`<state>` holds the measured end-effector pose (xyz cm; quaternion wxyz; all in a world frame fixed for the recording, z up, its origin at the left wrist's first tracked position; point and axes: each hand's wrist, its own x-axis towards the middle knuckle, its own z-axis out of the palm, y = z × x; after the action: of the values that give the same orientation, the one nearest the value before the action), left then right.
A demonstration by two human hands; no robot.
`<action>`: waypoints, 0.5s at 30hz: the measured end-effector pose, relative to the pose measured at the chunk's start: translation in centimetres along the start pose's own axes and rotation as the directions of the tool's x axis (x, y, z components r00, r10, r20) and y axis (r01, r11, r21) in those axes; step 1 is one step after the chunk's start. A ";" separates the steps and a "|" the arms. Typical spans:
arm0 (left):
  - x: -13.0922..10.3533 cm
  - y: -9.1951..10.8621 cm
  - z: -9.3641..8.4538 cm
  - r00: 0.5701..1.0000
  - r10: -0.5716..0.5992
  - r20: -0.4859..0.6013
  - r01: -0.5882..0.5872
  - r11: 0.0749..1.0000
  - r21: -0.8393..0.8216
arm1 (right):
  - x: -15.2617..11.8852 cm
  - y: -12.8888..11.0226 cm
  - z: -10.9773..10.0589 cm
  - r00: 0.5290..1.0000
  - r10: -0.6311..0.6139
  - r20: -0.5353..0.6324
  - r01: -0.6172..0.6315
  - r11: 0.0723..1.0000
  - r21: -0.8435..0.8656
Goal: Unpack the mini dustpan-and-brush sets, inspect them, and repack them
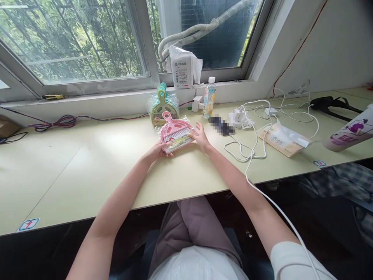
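Note:
Between my hands is a pink dustpan and brush set [175, 134] in clear plastic wrapping, its looped handle pointing toward the window. My left hand [161, 151] grips the lower left corner, with fingers curled under it. On the right edge, my right hand [199, 137] holds the set with the thumb on top and some fingers lifted apart. Just behind it stands a stack of green and teal dustpan sets [163, 104], also wrapped in plastic, leaning near the windowsill. The pink set partly covers the front of that stack.
A drink bottle [209, 98] and a white plug adapter [197, 104] stand right of the stack. White cables [252, 151] cross the right side beside a tissue pack [284, 139] and a cup [351, 130]. A yellow cutter [53, 97] lies on the windowsill; bundled wires [62, 121] lie at left.

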<state>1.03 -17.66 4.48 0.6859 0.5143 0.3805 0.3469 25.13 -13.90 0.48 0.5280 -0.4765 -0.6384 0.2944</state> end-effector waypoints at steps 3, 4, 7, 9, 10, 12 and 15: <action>0.6 -0.1 -0.1 0.998 -0.055 -0.035 0.056 0.998 0.024 | 0.2 0.4 0.3 0.970 0.224 0.090 -0.241 0.929 0.281; 0.7 -0.1 -0.1 0.998 -0.059 -0.032 0.060 0.998 0.025 | 0.3 0.4 0.3 0.966 0.236 0.103 -0.257 0.902 0.347; 0.7 -0.1 -0.2 0.998 0.055 0.011 -0.056 0.996 0.074 | 0.3 0.4 0.5 0.980 0.201 0.010 -0.179 0.849 0.497; 0.6 -0.3 -0.3 0.983 0.183 0.006 -0.181 0.968 0.174 | 0.3 0.4 0.4 0.980 0.186 -0.065 -0.121 0.831 0.542; 0.7 -0.5 -0.5 0.971 0.238 -0.021 -0.226 0.943 0.245 | 0.3 0.4 0.4 0.978 0.185 -0.095 -0.104 0.832 0.545; 1.1 -0.9 -0.9 0.939 0.327 -0.109 -0.260 0.880 0.397 | 0.3 0.6 0.4 0.972 0.187 -0.140 -0.088 0.847 0.524; 2.3 -1.5 -2.2 0.865 0.417 -0.279 -0.179 0.776 0.605 | 0.7 0.9 1.1 0.976 0.164 -0.146 -0.082 0.889 0.451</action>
<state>0.30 -15.07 2.29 0.3468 0.6654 0.5079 0.4232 24.30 -12.80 -0.30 0.6579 -0.4083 -0.4729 0.4205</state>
